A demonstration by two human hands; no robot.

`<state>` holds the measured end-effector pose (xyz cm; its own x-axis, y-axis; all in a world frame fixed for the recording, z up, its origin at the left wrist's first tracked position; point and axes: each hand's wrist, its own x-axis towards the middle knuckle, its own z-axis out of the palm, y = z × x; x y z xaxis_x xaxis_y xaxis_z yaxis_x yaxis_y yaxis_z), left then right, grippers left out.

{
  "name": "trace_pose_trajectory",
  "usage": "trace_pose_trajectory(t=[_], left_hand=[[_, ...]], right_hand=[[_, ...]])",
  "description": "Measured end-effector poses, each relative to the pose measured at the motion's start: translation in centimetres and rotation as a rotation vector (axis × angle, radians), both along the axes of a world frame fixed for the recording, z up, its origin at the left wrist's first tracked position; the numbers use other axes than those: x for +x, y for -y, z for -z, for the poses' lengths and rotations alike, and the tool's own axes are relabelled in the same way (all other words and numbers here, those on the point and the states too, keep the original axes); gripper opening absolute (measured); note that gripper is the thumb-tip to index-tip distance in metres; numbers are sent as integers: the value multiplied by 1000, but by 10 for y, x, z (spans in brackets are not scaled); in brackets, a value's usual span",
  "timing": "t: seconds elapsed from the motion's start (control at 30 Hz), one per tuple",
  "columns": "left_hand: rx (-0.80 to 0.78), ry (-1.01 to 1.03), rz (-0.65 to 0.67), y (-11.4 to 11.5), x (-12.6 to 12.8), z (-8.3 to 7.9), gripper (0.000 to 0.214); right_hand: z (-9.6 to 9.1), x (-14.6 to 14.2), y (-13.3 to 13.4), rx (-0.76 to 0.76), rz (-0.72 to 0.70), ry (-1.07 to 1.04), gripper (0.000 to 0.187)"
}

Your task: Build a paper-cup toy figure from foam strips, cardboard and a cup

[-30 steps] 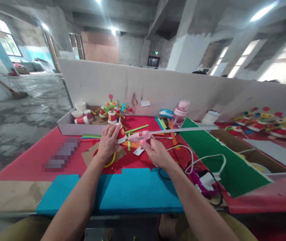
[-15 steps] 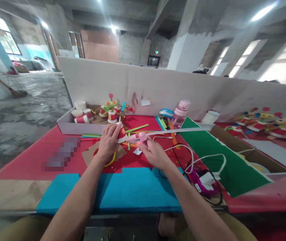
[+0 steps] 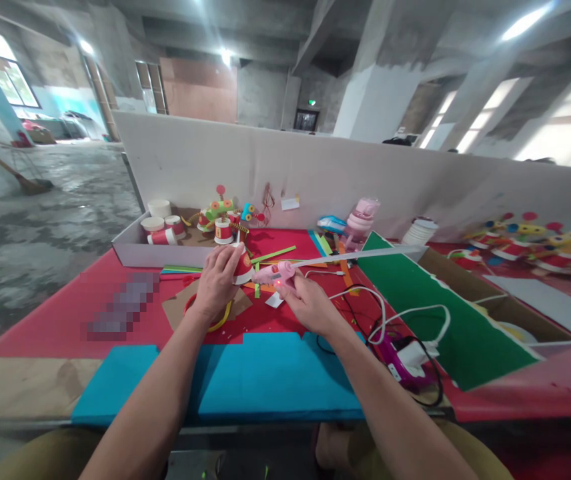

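My left hand (image 3: 215, 285) is closed round a small red and white paper cup (image 3: 242, 265) tipped on its side over the red table (image 3: 65, 320). My right hand (image 3: 308, 303) grips a pink hot glue gun (image 3: 275, 273) with a red light on it; its nozzle points left at the cup. A long white glue stick (image 3: 360, 256) runs out of the gun's back to the right. A white cord (image 3: 405, 317) trails from the gun toward a power strip (image 3: 408, 357).
A grey tray (image 3: 135, 252) at the back left holds paper cups and colourful craft figures (image 3: 220, 217). A pink bottle (image 3: 358, 223), a green sheet (image 3: 430, 313) and a cardboard box stand on the right. Blue felt (image 3: 245, 377) lies at the near edge. A white partition closes the back.
The glue gun and my right hand have shifted slightly left, bringing the nozzle closer to the cup. My left hand has hardly moved.
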<state>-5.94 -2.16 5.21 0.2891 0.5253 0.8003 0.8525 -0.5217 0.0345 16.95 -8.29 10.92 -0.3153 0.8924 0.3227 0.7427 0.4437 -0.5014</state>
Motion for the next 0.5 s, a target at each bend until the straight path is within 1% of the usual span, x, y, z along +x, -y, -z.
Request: trace_pose_trajectory(t=[0.23,0.5], left_hand=[[14,3,-4,-1,1,1,80],[-3,16,18,0,0,0,81]], right_hand=[[0,0,-1,-6,7,0,43],[-1,4,-2,-10,9,-38,45]])
